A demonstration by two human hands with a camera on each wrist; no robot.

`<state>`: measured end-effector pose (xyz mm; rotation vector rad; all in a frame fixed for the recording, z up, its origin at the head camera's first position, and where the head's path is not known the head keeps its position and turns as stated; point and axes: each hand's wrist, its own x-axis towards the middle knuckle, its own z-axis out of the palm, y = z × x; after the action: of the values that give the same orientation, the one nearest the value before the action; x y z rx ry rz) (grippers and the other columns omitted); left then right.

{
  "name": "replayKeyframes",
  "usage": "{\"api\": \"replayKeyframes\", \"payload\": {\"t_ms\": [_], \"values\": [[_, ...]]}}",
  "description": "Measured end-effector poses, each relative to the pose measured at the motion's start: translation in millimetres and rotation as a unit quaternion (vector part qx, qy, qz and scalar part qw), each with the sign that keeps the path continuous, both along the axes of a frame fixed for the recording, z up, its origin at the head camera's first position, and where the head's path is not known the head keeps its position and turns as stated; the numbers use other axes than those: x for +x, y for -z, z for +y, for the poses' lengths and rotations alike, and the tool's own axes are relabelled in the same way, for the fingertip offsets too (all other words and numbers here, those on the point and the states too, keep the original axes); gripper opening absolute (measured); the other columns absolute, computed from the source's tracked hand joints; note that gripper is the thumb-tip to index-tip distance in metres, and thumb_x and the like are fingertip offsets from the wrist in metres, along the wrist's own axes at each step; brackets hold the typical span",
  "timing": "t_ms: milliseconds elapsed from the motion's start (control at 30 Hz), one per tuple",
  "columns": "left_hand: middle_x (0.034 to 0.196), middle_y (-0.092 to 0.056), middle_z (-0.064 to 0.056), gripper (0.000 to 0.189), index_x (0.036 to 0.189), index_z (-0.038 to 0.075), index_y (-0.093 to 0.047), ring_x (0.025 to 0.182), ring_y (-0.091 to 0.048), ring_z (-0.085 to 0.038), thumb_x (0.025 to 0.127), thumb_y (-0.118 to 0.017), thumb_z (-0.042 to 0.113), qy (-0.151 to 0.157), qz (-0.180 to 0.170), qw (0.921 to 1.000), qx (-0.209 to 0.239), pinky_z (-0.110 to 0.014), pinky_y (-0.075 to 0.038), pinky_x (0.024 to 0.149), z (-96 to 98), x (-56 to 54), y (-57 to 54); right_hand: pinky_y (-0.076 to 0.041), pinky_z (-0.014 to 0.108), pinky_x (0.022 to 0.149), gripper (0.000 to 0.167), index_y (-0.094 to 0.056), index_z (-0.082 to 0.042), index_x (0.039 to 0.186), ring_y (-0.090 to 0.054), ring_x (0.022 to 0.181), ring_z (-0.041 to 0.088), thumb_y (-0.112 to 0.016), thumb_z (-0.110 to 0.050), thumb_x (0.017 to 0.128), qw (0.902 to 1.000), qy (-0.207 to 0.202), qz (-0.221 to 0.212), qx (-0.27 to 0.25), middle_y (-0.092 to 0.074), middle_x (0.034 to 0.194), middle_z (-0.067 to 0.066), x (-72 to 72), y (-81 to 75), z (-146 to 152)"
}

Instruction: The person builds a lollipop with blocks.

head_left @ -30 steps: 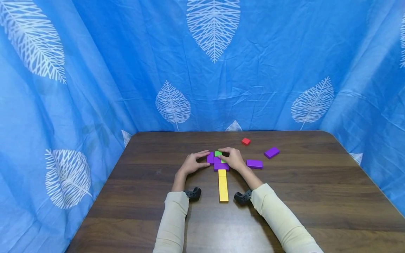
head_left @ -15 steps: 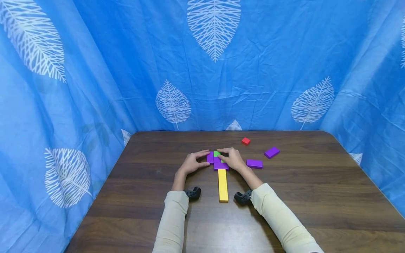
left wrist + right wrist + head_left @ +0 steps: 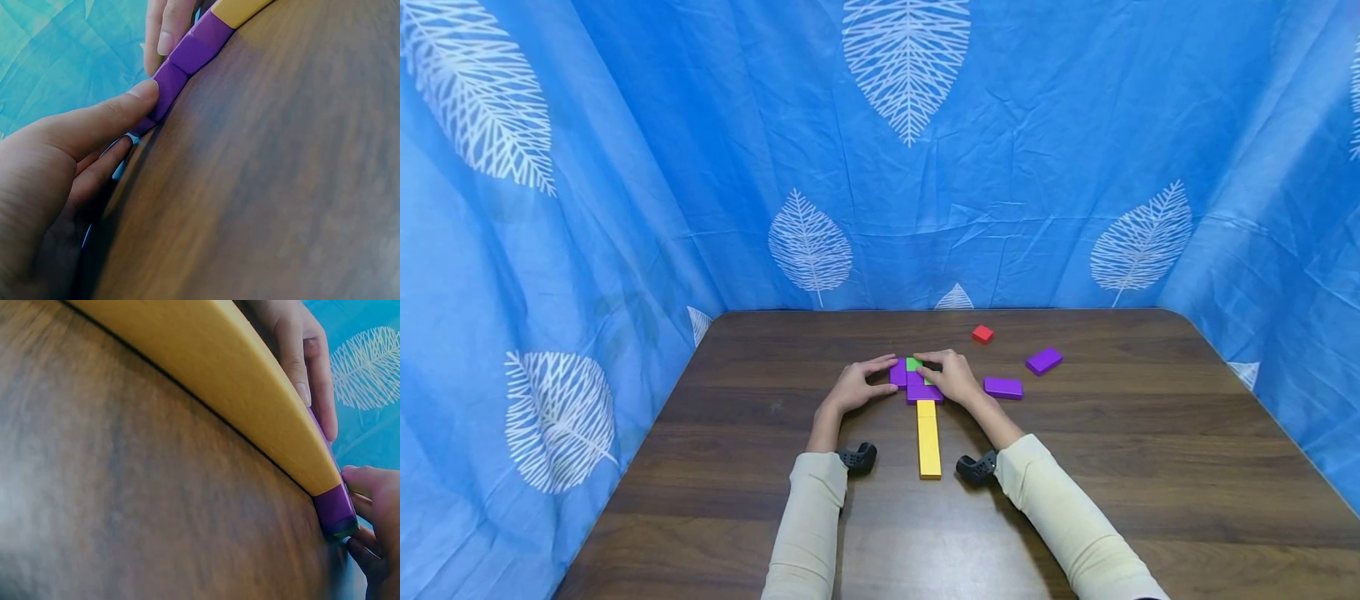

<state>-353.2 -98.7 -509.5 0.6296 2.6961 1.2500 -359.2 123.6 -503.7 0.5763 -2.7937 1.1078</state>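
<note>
In the head view, several flat blocks lie together on the table. My left hand point(image 3: 850, 387) pinches the upright purple block point(image 3: 898, 373) at the left, thumb on its near end and fingers at its far end. The left wrist view shows that thumb point(image 3: 145, 90) against a purple side. From the right, my right hand point(image 3: 957, 377) pinches a green block point(image 3: 913, 364) beside it, partly covering the green and purple pieces. A crosswise purple block point(image 3: 925, 397) lies nearer, touching a long yellow strip point(image 3: 928, 442) that runs toward the front.
To the right lie two loose purple blocks, one nearer point(image 3: 1003, 388) and one farther point(image 3: 1044, 362). A small red block point(image 3: 982, 334) sits near the table's back edge. Blue curtain point(image 3: 1000, 233) with white leaf prints surrounds the wooden table point(image 3: 737, 467).
Between the first and second frames the green block shifted slightly left, up against the left purple block. Both hands stay almost still.
</note>
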Motion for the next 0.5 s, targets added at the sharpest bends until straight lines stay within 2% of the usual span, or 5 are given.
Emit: {"api": "replayKeyframes", "payload": {"t_ms": [233,500], "values": [[0.139,-0.045,0.005,0.050,0.131,0.028,-0.054,0.129,-0.037,-0.018,0.083,-0.067,0.038,0.001,-0.002,1.0000,0.001,-0.042,-0.031,0.104,-0.1,1.7,-0.5,-0.038,0.048,0.098,0.032,-0.064,-0.013,0.119,-0.048,0.117,0.030,-0.063,-0.022,0.089,1.0000,0.001,-0.008,-0.001,-0.062,0.118,0.008,-1.0,0.8,-0.4],[0.138,-0.045,0.004,0.050,0.131,0.026,-0.054,0.129,-0.038,-0.017,0.084,-0.067,0.036,0.005,0.007,1.0000,0.001,-0.040,-0.031,0.105,0.5,1.0,-2.0,-0.040,0.048,0.096,0.032,-0.064,-0.012,0.119,-0.050,0.115,0.030,-0.063,-0.022,0.089,0.9999,-0.002,0.009,0.007,-0.062,0.118,0.009,-1.6,0.8,-0.6]]}}
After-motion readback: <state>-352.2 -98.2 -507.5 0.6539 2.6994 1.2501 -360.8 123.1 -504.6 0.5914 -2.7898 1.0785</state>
